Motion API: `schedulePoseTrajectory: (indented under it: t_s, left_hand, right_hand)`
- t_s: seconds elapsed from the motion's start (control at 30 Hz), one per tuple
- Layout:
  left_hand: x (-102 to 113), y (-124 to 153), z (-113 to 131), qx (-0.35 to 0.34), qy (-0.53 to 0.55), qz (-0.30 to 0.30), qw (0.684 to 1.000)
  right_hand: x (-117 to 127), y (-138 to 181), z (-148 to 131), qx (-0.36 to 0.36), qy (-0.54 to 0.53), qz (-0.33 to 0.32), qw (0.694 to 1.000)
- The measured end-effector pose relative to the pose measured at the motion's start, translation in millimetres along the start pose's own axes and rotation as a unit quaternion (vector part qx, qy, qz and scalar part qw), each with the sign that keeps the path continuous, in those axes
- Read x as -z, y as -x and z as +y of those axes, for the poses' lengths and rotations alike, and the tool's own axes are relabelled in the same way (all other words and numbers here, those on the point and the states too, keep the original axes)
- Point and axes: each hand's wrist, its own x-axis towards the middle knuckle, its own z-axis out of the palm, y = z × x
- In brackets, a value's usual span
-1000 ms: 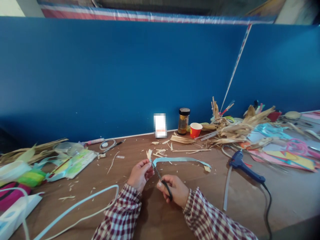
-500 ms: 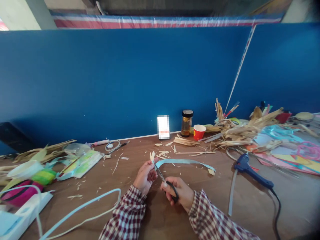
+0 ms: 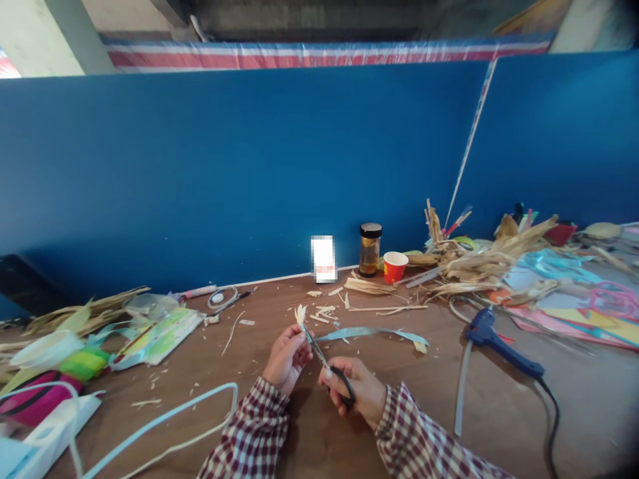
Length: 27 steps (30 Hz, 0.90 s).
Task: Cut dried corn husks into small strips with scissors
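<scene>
Blue partition (image 3: pixel 249 179) stands along the back of the brown table (image 3: pixel 399 426). Heap of dried husks (image 3: pixel 484 263) lies at far right; blue glue gun (image 3: pixel 504 346) rests nearer, on its side. Right hand (image 3: pixel 360 387): fingers curled around the black handles of the scissors (image 3: pixel 324 361), blades reaching to the left fingertips. Left hand (image 3: pixel 285 359): thumb and fingers pinched on a pale frayed tuft (image 3: pixel 300 315), which points up above the table. Light blue ribbon (image 3: pixel 372 331) extends rightward beyond the blades; its join to the tuft, cannot tell
</scene>
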Motion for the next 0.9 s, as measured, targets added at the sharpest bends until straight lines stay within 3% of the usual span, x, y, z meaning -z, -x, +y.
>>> schedulePoseTrajectory:
  t_s: [0.9]
  left_hand:
    - [1.1,-2.5,-0.4,0.026,-0.002,0.033,0.999]
  right_hand:
    - [-2.5,0.1,-0.8,0.027,0.034,0.011,0.999]
